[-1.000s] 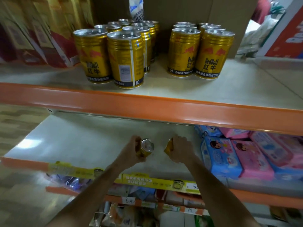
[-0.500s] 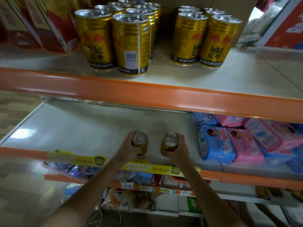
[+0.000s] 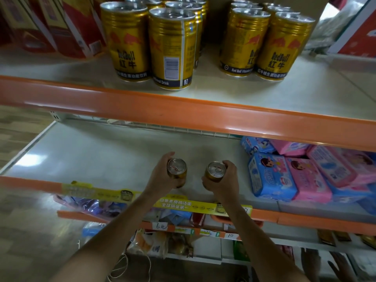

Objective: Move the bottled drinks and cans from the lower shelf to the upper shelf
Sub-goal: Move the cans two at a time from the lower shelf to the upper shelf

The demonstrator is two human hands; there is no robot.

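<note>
While the left hand (image 3: 160, 177) curls its fingers round one gold can (image 3: 177, 169), the right hand (image 3: 226, 181) grips a second gold can (image 3: 216, 172) just beside it, both upright over the lower shelf (image 3: 97, 157) near its front edge; whether they rest on the shelf or are lifted, I cannot tell. On the upper shelf (image 3: 305, 94), two groups of standing cans (image 3: 171, 47) are near the front edge, with red cartons (image 3: 67, 27) toward its left end. Blue and pink packs (image 3: 284, 176) lie at the right end of the lower shelf, apart from the right hand.
</note>
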